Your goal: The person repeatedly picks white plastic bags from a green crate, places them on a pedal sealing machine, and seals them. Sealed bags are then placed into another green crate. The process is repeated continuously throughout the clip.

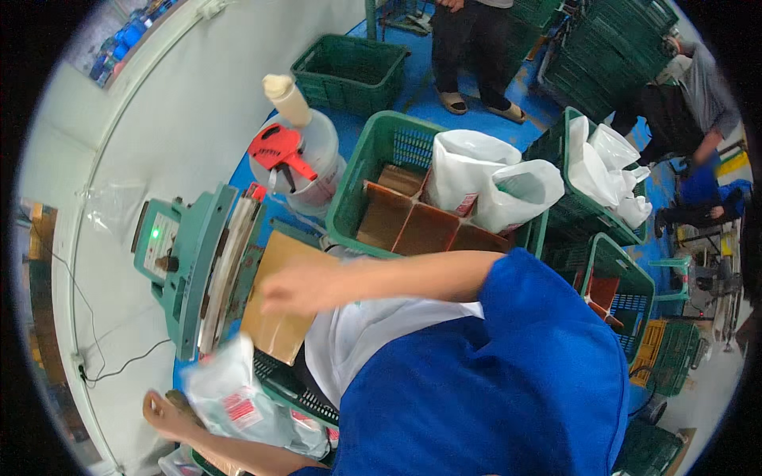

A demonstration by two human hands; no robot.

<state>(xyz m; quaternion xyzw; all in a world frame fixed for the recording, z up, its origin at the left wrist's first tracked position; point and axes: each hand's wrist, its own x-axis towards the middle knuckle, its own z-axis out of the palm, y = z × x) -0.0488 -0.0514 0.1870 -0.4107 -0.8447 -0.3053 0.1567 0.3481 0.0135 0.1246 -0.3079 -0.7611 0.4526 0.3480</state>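
My right hand (290, 289), smeared by motion, is over a tan board (278, 329) in front of the green heat sealer (194, 266); its fingers cannot be made out. At the lower left, my left hand (167, 416) has its thumb and fingers curled with a gap between them and nothing visible inside. Beside it, a blurred white plastic bag (238, 393) with a red printed patch tilts above more packed bags (309, 432). A green light glows on the sealer's panel.
A green crate (381, 143) with cardboard dividers holds two open white bags (468, 170). Behind the sealer stands a clear bucket (321, 143) bearing a red label gun (282, 155) and a squeeze bottle (287, 99). Another crate (556, 147) holds white bags. Two people are farther off.
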